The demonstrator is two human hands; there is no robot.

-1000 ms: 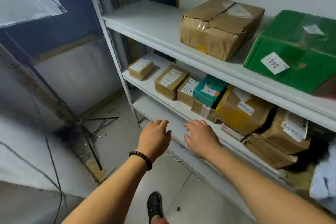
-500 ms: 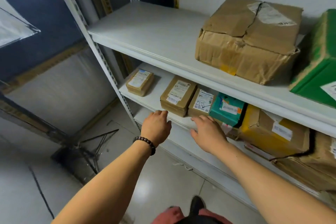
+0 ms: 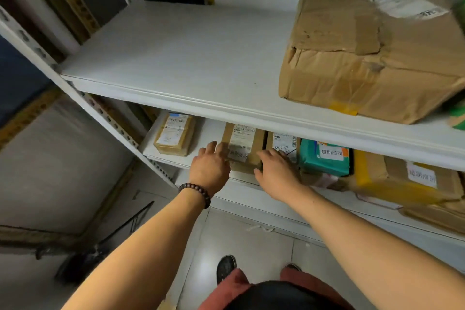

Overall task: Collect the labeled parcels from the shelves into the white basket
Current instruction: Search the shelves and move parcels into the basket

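On the second shelf (image 3: pixel 206 133) lies a row of labeled parcels. At the left end sits a small brown parcel (image 3: pixel 175 133), apart from the others. My left hand (image 3: pixel 210 170) reaches in with straight fingers against the left side of the middle brown parcel (image 3: pixel 242 145). My right hand (image 3: pixel 276 173) is at that parcel's right front corner, its fingers lying over the neighbouring brown parcel (image 3: pixel 284 142). Neither hand visibly grips anything. The white basket is not in view.
A teal parcel (image 3: pixel 324 158) and a yellow-taped box (image 3: pixel 402 178) continue the row to the right. A large crumpled carton (image 3: pixel 364 45) sits on the upper shelf (image 3: pixel 188 53), which overhangs the row. A perforated upright (image 3: pixel 100 108) bounds the left; my shoe (image 3: pixel 226 267) stands on the tiled floor.
I have stepped closer to the shelves. Both hands moved forward from below the shelf edge onto the second shelf, reaching the middle brown parcel.
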